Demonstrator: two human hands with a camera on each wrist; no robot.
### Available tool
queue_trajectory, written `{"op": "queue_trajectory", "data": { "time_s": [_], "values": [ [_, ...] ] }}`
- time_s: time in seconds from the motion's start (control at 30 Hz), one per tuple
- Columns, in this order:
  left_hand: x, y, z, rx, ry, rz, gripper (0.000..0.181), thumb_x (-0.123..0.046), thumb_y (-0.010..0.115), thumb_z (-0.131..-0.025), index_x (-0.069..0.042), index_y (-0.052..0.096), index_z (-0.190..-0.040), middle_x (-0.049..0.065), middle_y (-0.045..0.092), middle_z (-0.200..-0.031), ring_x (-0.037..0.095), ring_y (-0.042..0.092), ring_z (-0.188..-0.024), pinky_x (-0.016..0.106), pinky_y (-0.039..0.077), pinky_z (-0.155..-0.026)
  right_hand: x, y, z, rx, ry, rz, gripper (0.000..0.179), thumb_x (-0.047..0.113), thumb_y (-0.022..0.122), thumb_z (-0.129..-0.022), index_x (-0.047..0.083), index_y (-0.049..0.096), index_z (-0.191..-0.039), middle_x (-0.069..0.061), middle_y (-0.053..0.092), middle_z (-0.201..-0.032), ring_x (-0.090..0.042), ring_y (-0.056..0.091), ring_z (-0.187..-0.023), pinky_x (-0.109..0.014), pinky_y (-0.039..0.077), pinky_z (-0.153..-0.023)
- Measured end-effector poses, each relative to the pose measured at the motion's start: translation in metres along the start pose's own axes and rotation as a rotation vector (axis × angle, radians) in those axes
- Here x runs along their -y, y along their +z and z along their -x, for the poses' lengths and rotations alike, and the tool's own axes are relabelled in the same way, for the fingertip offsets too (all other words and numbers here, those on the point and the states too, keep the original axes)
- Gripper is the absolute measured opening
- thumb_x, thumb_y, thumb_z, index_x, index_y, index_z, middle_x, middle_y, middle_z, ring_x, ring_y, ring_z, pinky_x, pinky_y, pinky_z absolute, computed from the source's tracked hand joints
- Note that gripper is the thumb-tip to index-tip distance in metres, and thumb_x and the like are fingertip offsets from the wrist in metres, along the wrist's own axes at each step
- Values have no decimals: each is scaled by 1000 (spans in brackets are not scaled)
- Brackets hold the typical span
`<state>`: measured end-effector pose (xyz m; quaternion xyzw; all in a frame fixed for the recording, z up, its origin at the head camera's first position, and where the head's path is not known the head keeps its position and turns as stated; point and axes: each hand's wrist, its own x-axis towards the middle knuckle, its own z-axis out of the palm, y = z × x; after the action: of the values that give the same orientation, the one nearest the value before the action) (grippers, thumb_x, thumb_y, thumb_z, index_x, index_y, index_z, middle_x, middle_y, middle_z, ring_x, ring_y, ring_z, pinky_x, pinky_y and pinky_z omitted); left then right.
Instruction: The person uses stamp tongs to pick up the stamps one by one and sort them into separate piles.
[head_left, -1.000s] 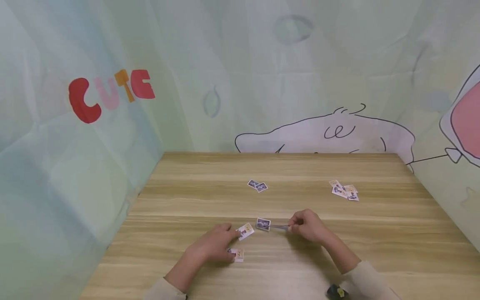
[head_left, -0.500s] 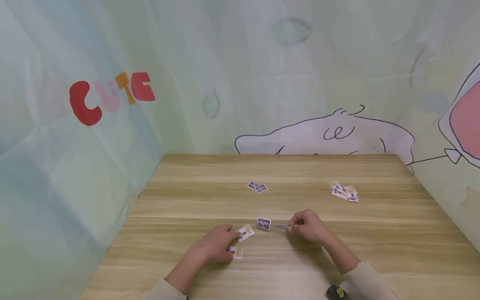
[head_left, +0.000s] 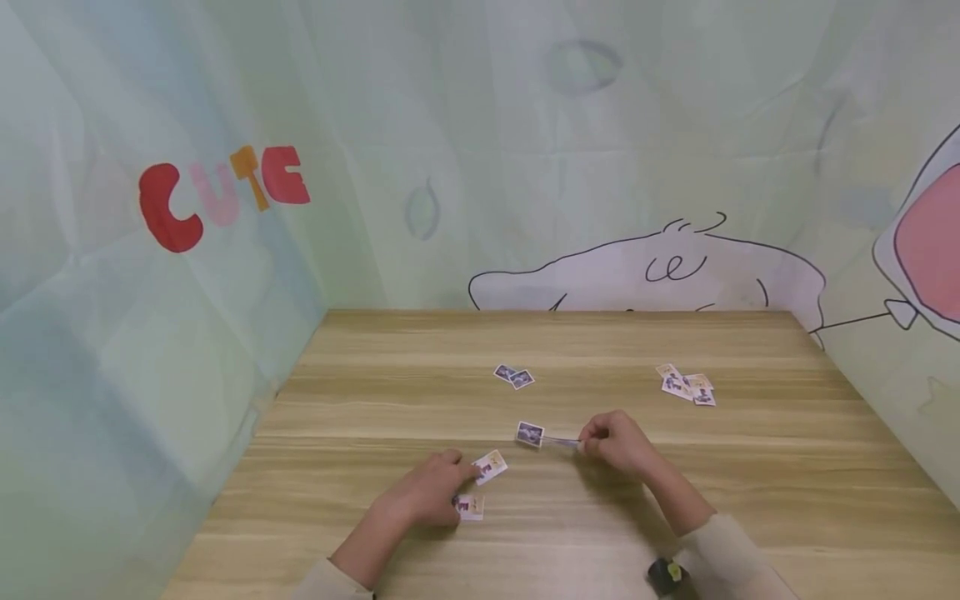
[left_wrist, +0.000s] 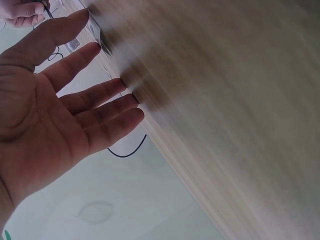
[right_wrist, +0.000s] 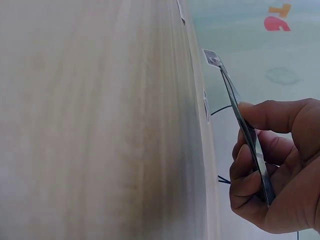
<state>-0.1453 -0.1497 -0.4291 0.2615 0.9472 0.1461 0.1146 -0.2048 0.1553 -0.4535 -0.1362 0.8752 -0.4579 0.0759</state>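
Note:
My right hand (head_left: 621, 447) pinches a pair of metal tweezers (right_wrist: 256, 152) between thumb and fingers. Their tips grip the edge of a small dark picture card (head_left: 529, 433), which appears lifted off the table in the right wrist view. At the lower left, my left hand (head_left: 422, 493) rests at the table with its fingers fairly straight. One finger touches a light picture card (head_left: 492, 467), and the thumb lies by another light card (head_left: 471, 507), partly hidden. In the left wrist view the fingers (left_wrist: 107, 97) are spread, their tips at the tabletop.
Two overlapping dark cards (head_left: 514, 377) lie farther back on the wooden table (head_left: 390, 367). Several light cards (head_left: 687, 385) form a loose pile at the back right. A small black object (head_left: 664, 577) is by the right sleeve. Printed cloth walls (head_left: 420, 125) border the table.
My right hand has moved slightly away from me, carrying the tweezers and dark card up from beside the light cards. The left hand stays nearly still; the light card by its thumb has shifted slightly.

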Motion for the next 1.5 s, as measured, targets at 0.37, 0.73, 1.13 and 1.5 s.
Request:
{"op": "queue_trajectory", "data": {
  "time_s": [0.37,0.73,1.13,1.5],
  "values": [
    [1,1,-2,-7,-10,28,68,-1,73,-54,-6,61,-120,13,54,-111,26,52,-93,41,48,-80,-2,-5,-13,-34,16,12,6,-2,62,-74,0,67,-76,0,60,-70,-15,50,-66,-30,44,-62],
    [3,1,-3,-15,0,27,68,-3,73,-53,-5,61,-120,15,54,-112,28,52,-94,41,48,-81,-2,-5,-19,-55,55,-18,5,-2,62,-76,-3,66,-78,-1,58,-68,-16,50,-65,-29,42,-59],
    [2,-1,-2,-9,-10,39,68,-1,73,-53,-5,61,-120,13,53,-110,26,51,-93,40,48,-80,-2,-11,-34,-87,124,0,8,0,59,-78,-1,66,-81,-4,59,-73,-19,52,-71,-30,44,-63],
    [4,2,-3,-13,-15,31,68,-3,73,-54,-6,61,-121,13,54,-112,28,52,-95,42,47,-82,-7,-9,-47,-116,116,13,8,2,60,-80,-1,68,-81,-5,62,-76,-19,53,-72,-29,44,-63]
  ]
}}
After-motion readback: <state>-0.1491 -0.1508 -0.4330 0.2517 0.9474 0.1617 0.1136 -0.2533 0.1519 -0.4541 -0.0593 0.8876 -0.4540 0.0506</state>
